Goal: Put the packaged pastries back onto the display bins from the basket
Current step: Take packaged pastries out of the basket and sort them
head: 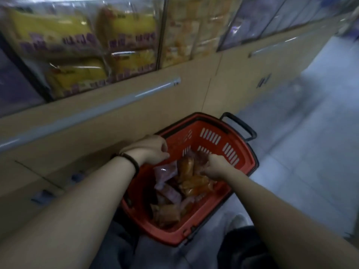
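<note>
A red plastic basket [217, 138] stands on the floor below me, holding several packaged pastries: orange-brown ones [192, 183], purple-wrapped ones [167, 171] and brown ones [167, 212]. My right hand [215, 166] reaches into the basket and its fingers close on an orange pastry pack at the far side. My left hand [151, 150] hovers over the basket's left rim with curled fingers; whether it holds anything is unclear. Clear display bins [97, 45] with yellow and purple packs run along the top.
A beige cabinet front [116, 117] with silver handles stands left of the basket, under the bins. The basket's black handle [242, 125] sticks out at its far end. Pale tiled floor [301, 142] extends to the right. My legs are at the bottom.
</note>
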